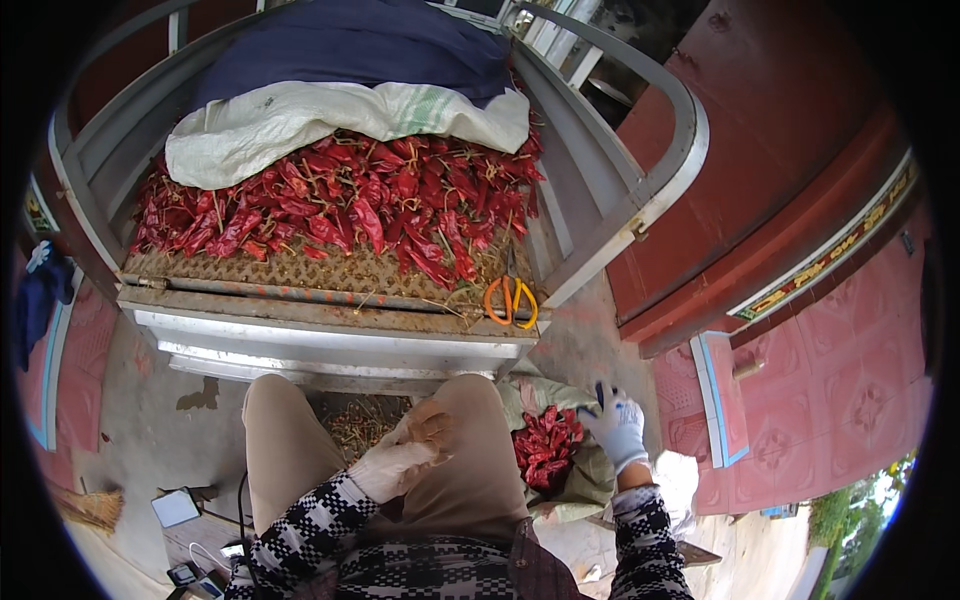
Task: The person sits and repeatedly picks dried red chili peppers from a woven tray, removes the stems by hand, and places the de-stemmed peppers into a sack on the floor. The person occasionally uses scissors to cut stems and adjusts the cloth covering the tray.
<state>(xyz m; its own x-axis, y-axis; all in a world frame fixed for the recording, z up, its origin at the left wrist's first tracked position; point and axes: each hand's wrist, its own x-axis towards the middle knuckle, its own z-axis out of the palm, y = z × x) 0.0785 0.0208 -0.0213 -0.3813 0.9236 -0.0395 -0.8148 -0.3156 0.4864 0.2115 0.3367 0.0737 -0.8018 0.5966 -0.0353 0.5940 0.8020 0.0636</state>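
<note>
My left hand (405, 452), in a cream glove with brown-stained fingers, is over my lap. Its fingers are curled together, and whatever they hold, if anything, is hidden. To the right, my right hand (618, 428) wears a white and dark-blue glove, its fingers spread and nothing visible in them. It is beside a greenish sack (595, 480) with dried red chillies (547, 447) in its mouth. In front of me a large heap of dried red chillies (370, 200) lies on a truck bed. Scissors (511, 298) with orange and yellow handles lie at the bed's right front corner.
A white woven sack (290, 125) and a dark blue cloth (360, 50) cover the back of the heap. Metal side rails (690, 130) frame the bed. Stem scraps (358, 425) lie between my knees. Phone-like devices (177, 507) and a straw broom (95, 507) are at the lower left.
</note>
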